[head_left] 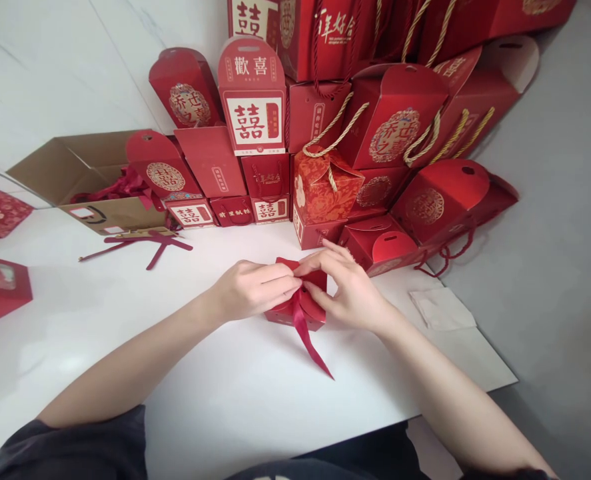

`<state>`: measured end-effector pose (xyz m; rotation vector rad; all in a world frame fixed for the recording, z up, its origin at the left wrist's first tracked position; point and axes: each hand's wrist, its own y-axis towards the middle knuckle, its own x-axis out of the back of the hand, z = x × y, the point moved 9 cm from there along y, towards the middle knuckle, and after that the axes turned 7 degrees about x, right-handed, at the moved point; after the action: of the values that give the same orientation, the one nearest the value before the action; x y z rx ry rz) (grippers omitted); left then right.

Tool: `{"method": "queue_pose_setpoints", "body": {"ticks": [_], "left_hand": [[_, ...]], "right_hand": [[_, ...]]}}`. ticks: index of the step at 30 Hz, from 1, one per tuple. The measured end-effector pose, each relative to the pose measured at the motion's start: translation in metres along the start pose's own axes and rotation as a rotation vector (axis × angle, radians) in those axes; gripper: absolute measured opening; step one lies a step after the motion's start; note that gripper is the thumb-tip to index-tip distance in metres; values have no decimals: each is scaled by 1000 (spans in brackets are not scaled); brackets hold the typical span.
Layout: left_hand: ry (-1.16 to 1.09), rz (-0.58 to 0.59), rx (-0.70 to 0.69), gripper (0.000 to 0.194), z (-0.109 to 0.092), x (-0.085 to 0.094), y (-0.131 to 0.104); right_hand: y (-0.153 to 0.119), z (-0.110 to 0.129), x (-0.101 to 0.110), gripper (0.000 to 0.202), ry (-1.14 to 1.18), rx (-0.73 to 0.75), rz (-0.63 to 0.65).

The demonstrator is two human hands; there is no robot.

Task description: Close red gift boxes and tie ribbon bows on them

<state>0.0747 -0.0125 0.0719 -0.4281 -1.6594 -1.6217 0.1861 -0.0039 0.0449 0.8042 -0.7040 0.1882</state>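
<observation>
A small red gift box [288, 316] stands on the white table before me, its top mostly covered by my fingers. From its top a dark red ribbon [306, 333] trails down over the front onto the table. My left hand [258, 288] pinches the ribbon from the left side of the box top. Opposite it, my right hand [345, 283] has thumb and forefinger closed at the same spot, with its other fingers raised. The fingertips of both hands meet above the box, where the ribbon passes through; its upper part is hidden.
Red gift boxes [255, 120] are stacked along the back and right. An open cardboard box [95, 213] with ribbon inside stands at the left back, near loose ribbon strips [160, 250]. A red box [0, 290] lies at the left edge; white tissue [442, 309] at the right.
</observation>
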Motion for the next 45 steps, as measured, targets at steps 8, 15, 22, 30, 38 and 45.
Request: {"method": "queue_pose_setpoints", "body": {"ticks": [8, 15, 22, 30, 38, 45], "left_hand": [[42, 27, 14, 6, 1, -1, 3], [71, 15, -1, 4, -1, -1, 5], [42, 21, -22, 7, -1, -1, 3], [2, 13, -63, 8, 0, -2, -2], [-28, 55, -82, 10, 3, -1, -3], [-37, 61, -73, 11, 3, 1, 1]], "right_hand": [[2, 2, 5, 26, -44, -14, -48], [3, -4, 6, 23, 34, -81, -42], [2, -8, 0, 25, 123, -125, -24], [3, -9, 0, 26, 110, -107, -94], [-17, -3, 91, 23, -233, -141, -555], [-21, -10, 61, 25, 234, -225, 249]]}}
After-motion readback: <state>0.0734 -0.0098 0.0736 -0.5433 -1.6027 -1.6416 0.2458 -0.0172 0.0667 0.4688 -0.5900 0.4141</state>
